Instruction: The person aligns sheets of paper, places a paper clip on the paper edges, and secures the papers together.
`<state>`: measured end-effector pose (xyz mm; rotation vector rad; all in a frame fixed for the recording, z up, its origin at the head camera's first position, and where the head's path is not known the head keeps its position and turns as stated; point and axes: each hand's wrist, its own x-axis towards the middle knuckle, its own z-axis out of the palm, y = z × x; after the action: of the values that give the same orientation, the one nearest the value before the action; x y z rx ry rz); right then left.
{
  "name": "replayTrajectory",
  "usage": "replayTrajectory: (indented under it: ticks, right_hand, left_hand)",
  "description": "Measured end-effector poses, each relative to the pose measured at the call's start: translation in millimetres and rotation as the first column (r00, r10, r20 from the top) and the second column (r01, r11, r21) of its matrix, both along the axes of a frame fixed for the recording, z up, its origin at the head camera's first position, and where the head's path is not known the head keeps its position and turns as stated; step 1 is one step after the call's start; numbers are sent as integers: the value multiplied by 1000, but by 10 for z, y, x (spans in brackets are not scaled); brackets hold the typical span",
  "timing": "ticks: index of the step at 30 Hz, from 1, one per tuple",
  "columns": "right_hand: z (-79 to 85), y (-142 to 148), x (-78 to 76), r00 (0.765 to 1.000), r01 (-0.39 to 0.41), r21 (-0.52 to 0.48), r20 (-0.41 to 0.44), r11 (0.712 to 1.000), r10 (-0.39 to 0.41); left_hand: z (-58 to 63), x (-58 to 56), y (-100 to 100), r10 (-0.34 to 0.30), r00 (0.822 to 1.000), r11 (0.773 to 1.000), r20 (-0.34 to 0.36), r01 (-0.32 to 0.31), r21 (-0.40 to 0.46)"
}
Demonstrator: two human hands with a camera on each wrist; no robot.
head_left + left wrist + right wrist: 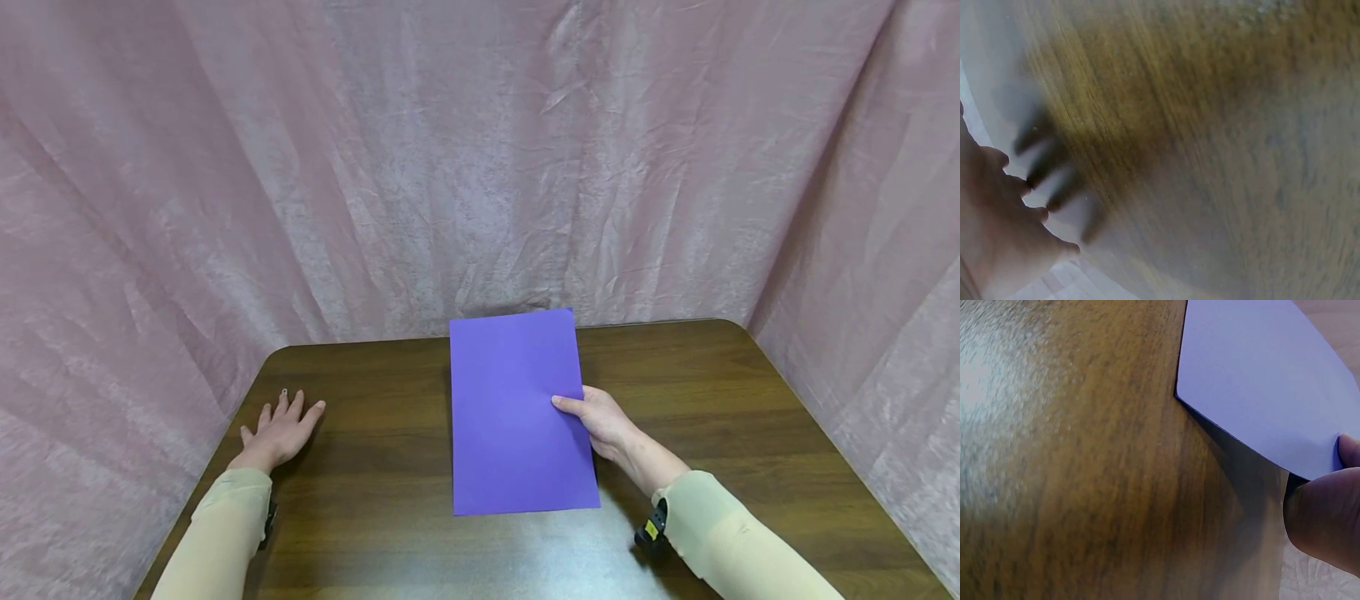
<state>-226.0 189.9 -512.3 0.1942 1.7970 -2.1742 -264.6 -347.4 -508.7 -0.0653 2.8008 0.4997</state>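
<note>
A flat purple sheet of paper (513, 417) stands out over the middle of the table, its long sides running away from me. My right hand (603, 421) pinches its right edge, thumb on top and the other fingers hidden beneath. In the right wrist view the sheet (1266, 381) tilts up from the wood toward the hand (1329, 506), with a dark shadow under its edge. Over at the left side of the table, my left hand (277, 433) is palm down with fingers spread, holding nothing. The left wrist view shows this hand (1004, 219) and its finger shadows on the wood.
The brown wooden table (367, 467) has rounded far corners. Pink velvety curtain (480, 167) hangs behind it and along both sides, close to the edges. A dark wrist device (654, 527) is strapped by the right sleeve.
</note>
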Motion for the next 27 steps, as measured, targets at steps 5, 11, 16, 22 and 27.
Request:
replayTrajectory:
  ticks: [5, 11, 16, 22, 27]
  right_hand:
    - [2, -13, -9, 1000, 10, -9, 6, 1000, -10]
    - [-5, -12, -11, 1000, 16, -9, 9, 1000, -15]
    - [-15, 0, -15, 1000, 8, -18, 6, 1000, -8]
    - [-9, -3, -5, 1000, -7, -23, -5, 1000, 7]
    - [-14, -3, -6, 1000, -11, -19, -6, 1000, 11]
  left_hand:
    - [6, 4, 11, -17, 1000, 1000, -8, 17, -9]
    - [6, 11, 16, -34, 999, 999, -14, 34, -33]
    - [9, 18, 18, -45, 999, 998, -28, 44, -46]
    - [17, 21, 38, -57, 998, 997, -31, 55, -52]
    - [5, 23, 45, -72, 997, 995, -34, 70, -67]
